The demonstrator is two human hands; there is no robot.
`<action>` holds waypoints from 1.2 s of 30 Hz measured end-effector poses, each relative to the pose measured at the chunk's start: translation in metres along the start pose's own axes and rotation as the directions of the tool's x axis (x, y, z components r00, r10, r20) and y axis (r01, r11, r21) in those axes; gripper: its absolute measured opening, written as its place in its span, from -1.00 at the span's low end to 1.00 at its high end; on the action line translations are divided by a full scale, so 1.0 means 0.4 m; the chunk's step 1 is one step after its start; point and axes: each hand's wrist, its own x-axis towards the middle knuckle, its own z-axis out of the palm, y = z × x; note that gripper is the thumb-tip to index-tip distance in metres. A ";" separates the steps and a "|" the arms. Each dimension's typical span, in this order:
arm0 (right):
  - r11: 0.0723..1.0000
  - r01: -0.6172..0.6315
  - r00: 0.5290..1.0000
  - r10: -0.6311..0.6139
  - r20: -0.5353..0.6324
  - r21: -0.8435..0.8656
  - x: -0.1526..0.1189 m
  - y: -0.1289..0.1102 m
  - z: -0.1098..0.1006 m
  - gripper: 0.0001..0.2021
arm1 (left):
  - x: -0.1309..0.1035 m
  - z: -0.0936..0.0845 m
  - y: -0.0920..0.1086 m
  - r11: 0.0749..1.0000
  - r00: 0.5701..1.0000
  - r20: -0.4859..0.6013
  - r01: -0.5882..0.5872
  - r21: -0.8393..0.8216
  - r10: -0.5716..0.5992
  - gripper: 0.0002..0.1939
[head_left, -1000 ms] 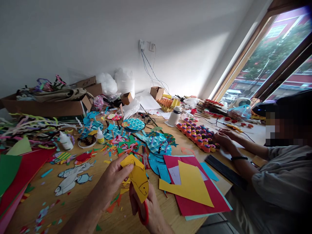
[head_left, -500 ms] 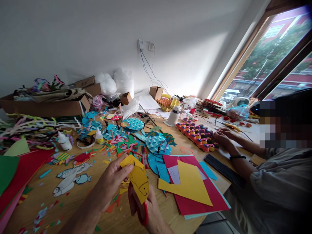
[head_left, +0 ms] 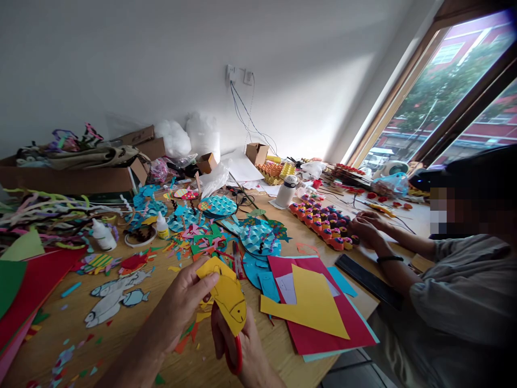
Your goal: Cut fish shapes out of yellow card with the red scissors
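My left hand (head_left: 189, 291) pinches the upper left edge of a piece of yellow paper (head_left: 226, 293), thumb on top. A fish outline with an eye is drawn on it in dark line. Below it, my right hand (head_left: 246, 337) is closed on red-handled scissors (head_left: 236, 355). The paper hides the blades, so whether they are apart cannot be seen. Paper scraps lie on the table under my hands. White fish cut-outs (head_left: 111, 302) lie to the left, and a larger yellow sheet (head_left: 311, 302) rests on red paper (head_left: 323, 337) to the right.
Blue fish crafts (head_left: 260, 237) and glue bottles (head_left: 104, 235) stand beyond my hands. A painted egg tray (head_left: 323, 223) is before a co-worker (head_left: 456, 291) at the right, near a black case (head_left: 368, 280). Pipe cleaners (head_left: 52, 215) and a cardboard box (head_left: 68, 180) fill the far left.
The whole view has shifted slightly to the left. My hands, the yellow paper and the scissors keep nearly the same pose.
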 end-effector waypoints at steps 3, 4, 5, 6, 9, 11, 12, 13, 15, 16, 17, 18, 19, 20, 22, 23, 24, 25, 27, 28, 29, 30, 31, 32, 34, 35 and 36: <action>1.000 0.009 1.000 -0.009 -0.003 0.000 -0.001 -0.002 0.001 -0.45 | -0.001 0.003 0.006 1.000 1.000 -0.030 0.004 0.017 -0.004 -0.86; 1.000 0.011 1.000 -0.011 -0.010 -0.001 -0.001 0.003 -0.001 -0.46 | -0.002 0.004 0.008 1.000 0.999 -0.036 0.004 0.016 -0.003 -0.86; 1.000 0.015 1.000 -0.015 -0.015 -0.002 -0.001 0.010 -0.004 -0.47 | -0.002 0.005 0.011 1.000 0.999 -0.037 0.003 0.012 -0.003 -0.85; 1.000 0.022 1.000 -0.022 -0.014 -0.005 -0.001 0.017 -0.007 -0.49 | -0.001 0.006 0.013 1.000 0.999 -0.036 0.003 0.008 -0.002 -0.85; 0.999 0.049 0.999 -0.049 0.022 -0.018 0.001 0.033 -0.015 -0.52 | -0.001 0.008 0.017 1.000 0.999 -0.042 0.008 0.011 -0.008 -0.82; 0.998 0.051 0.998 -0.049 0.047 -0.028 0.002 0.027 -0.015 -0.50 | -0.001 0.010 0.019 1.000 0.998 -0.065 0.013 0.023 -0.011 -0.81; 0.999 0.041 0.998 -0.040 0.049 -0.032 0.002 0.020 -0.013 -0.49 | -0.002 0.011 0.020 1.000 0.997 -0.077 0.013 0.028 -0.011 -0.81; 0.999 0.033 0.998 -0.030 0.058 -0.040 0.002 0.011 -0.011 -0.48 | -0.002 0.011 0.021 0.999 0.997 -0.083 0.013 0.033 -0.011 -0.81; 0.998 0.026 0.998 -0.023 0.054 -0.059 0.001 -0.007 -0.005 -0.48 | -0.003 0.011 0.021 0.999 0.997 -0.073 0.017 0.036 -0.015 -0.80; 0.997 0.028 0.998 -0.024 0.050 -0.073 0.000 -0.014 -0.003 -0.50 | -0.003 0.010 0.020 0.999 0.998 -0.060 0.021 0.036 -0.019 -0.80; 0.996 0.032 0.999 -0.029 0.039 -0.086 -0.001 -0.019 -0.001 -0.53 | -0.002 0.008 0.018 0.999 0.999 -0.046 0.025 0.033 -0.024 -0.80; 0.994 0.036 0.999 -0.034 0.029 -0.099 -0.001 -0.022 0.000 -0.56 | -0.002 0.007 0.015 0.999 0.999 -0.030 0.027 0.028 -0.027 -0.81; 0.993 0.039 0.999 -0.037 0.022 -0.108 -0.002 -0.023 0.001 -0.59 | -0.001 0.005 0.013 0.999 1.000 -0.013 0.028 0.022 -0.028 -0.81; 0.993 0.041 0.999 -0.039 0.018 -0.110 -0.002 -0.024 0.001 -0.61 | 0.000 0.004 0.010 0.999 1.000 0.001 0.030 0.014 -0.030 -0.82; 0.994 0.040 0.999 -0.038 0.022 -0.101 -0.003 -0.025 0.000 -0.63 | 0.001 0.002 0.007 0.999 0.999 0.019 0.040 -0.004 -0.039 -0.84; 0.995 0.041 0.999 -0.038 0.029 -0.092 -0.003 -0.025 0.000 -0.62 | 0.001 0.002 0.006 0.999 0.999 0.022 0.045 -0.013 -0.045 -0.84; 0.996 0.042 0.999 -0.040 0.037 -0.083 -0.003 -0.026 -0.001 -0.61 | 0.000 0.002 0.007 0.999 0.998 0.026 0.050 -0.020 -0.049 -0.83; 0.996 0.048 0.998 -0.045 0.042 -0.077 -0.003 -0.026 -0.001 -0.60 | -0.001 0.003 0.008 0.998 0.998 0.028 0.053 -0.028 -0.053 -0.83; 0.996 0.058 0.997 -0.054 0.056 -0.072 -0.004 -0.025 -0.003 -0.58 | -0.004 0.004 0.011 0.997 0.998 0.037 0.061 -0.048 -0.059 -0.83; 0.995 0.061 0.997 -0.057 0.060 -0.073 -0.005 -0.024 -0.004 -0.56 | -0.005 0.004 0.013 0.996 0.997 0.044 0.068 -0.060 -0.066 -0.83; 0.995 0.063 0.996 -0.059 0.063 -0.074 -0.005 -0.023 -0.005 -0.54 | -0.007 0.005 0.015 0.994 0.996 0.051 0.077 -0.073 -0.073 -0.84; 0.995 0.064 0.996 -0.059 0.065 -0.075 -0.006 -0.022 -0.006 -0.52 | -0.007 0.006 0.016 0.993 0.995 0.056 0.084 -0.086 -0.079 -0.84; 0.995 0.065 0.996 -0.060 0.065 -0.074 -0.006 -0.021 -0.007 -0.50 | -0.008 0.006 0.017 0.991 0.995 0.059 0.089 -0.097 -0.084 -0.85; 0.995 0.063 0.996 -0.058 0.066 -0.073 -0.006 -0.020 -0.007 -0.48 | -0.008 0.006 0.018 0.990 0.994 0.062 0.095 -0.106 -0.089 -0.85; 0.996 0.057 0.996 -0.053 0.069 -0.069 -0.006 -0.020 -0.008 -0.46 | -0.008 0.006 0.019 0.986 0.993 0.065 0.108 -0.123 -0.101 -0.85; 0.996 0.053 0.996 -0.048 0.070 -0.070 -0.006 -0.020 -0.008 -0.45 | -0.007 0.006 0.019 0.985 0.992 0.067 0.113 -0.128 -0.105 -0.84; 0.996 0.051 0.996 -0.046 0.071 -0.071 -0.006 -0.021 -0.008 -0.45 | -0.006 0.005 0.018 0.985 0.992 0.071 0.113 -0.129 -0.105 -0.84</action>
